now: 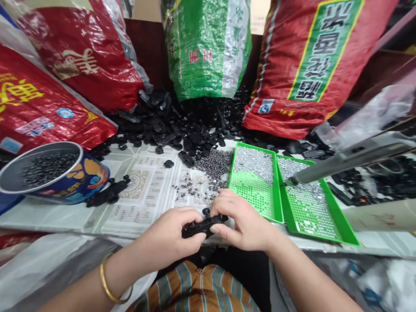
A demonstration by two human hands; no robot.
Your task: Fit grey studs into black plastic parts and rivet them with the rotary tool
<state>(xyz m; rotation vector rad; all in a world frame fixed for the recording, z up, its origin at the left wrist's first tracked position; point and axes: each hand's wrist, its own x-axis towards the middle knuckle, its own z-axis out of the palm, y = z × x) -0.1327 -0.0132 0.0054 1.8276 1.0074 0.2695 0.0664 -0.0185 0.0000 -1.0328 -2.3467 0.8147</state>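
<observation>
Between my two hands is a black plastic toy car chassis (201,228), held just above the table's near edge. My left hand (185,229) grips its left end with thumb and fingers. My right hand (237,221) pinches its right end, close to a small round black knob (206,212) that sticks up from it. A similar black chassis with wheels (112,190) lies on the table to the left, beside a blue tub. Small dark parts (214,164) are heaped and scattered beyond my hands.
The blue tub (94,175) lies tilted, with small dark pieces inside. Two green trays (255,190) of tiny silvery parts stand to the right, under a grey metal rod (338,160). Black plastic parts (156,125) spill below a green sack (201,52) and red sacks (312,78).
</observation>
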